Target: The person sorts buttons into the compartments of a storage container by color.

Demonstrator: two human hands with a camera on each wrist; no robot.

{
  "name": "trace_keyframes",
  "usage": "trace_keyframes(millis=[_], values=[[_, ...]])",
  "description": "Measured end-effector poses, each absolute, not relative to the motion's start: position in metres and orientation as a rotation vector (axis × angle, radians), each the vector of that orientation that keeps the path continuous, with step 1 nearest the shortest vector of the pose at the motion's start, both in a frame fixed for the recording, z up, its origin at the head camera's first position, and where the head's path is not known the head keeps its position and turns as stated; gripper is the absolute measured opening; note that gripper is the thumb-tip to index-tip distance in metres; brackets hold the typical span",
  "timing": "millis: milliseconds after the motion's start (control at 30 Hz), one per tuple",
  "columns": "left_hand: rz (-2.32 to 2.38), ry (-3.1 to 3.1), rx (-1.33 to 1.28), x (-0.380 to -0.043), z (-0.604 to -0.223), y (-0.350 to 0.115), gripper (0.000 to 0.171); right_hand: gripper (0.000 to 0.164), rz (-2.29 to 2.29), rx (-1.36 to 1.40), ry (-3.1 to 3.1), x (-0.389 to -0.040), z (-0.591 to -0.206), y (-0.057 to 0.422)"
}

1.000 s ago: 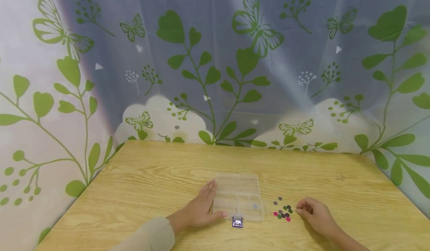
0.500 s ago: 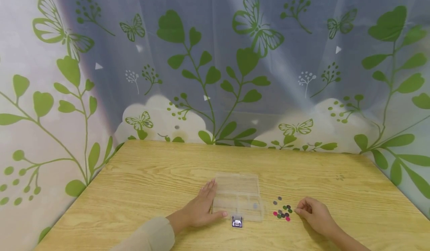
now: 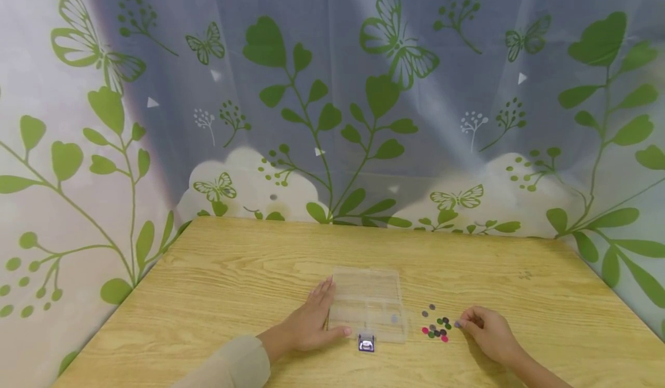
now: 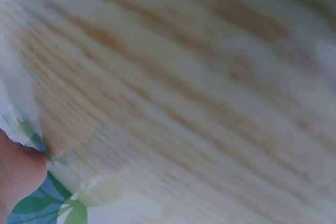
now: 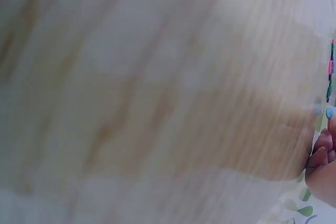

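My left hand (image 3: 314, 321) rests along the left side of a clear plastic compartment box (image 3: 348, 317), fingers extended and thumb on its front edge. The box's lid (image 3: 366, 284) lies folded back, and a pale blue button (image 3: 394, 319) sits in a right-hand compartment. My right hand (image 3: 488, 331) pinches a small blue button (image 5: 329, 113) between thumb and fingertips, just right of a loose group of dark, green and pink buttons (image 3: 436, 332). In the left wrist view only part of the left hand (image 4: 20, 174) shows at the lower left.
A small square purple-and-white piece (image 3: 366, 343) lies at the box's front edge. Two grey buttons (image 3: 432, 307) lie behind the group. The wood-grain table (image 3: 249, 261) ends at a printed curtain (image 3: 332, 105) with leaves and butterflies.
A blue button now shows at my right fingertips, where it was not visible before. That hand has shifted only slightly; my left hand and the box stay put.
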State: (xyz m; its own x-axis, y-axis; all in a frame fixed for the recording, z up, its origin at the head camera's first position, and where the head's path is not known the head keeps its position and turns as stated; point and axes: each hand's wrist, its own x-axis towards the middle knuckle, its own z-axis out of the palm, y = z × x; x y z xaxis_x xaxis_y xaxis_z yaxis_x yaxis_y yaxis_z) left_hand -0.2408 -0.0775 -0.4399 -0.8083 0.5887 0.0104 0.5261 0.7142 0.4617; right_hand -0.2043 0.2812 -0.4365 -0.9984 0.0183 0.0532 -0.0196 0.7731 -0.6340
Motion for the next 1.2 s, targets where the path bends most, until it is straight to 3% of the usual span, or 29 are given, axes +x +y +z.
trace_keyframes(millis=[1200], values=[[0.66,2.768,0.909,-0.241,-0.439,-0.077,0.092,0.015,1.279,-0.162,-2.823,-0.208,-0.424,0.267]])
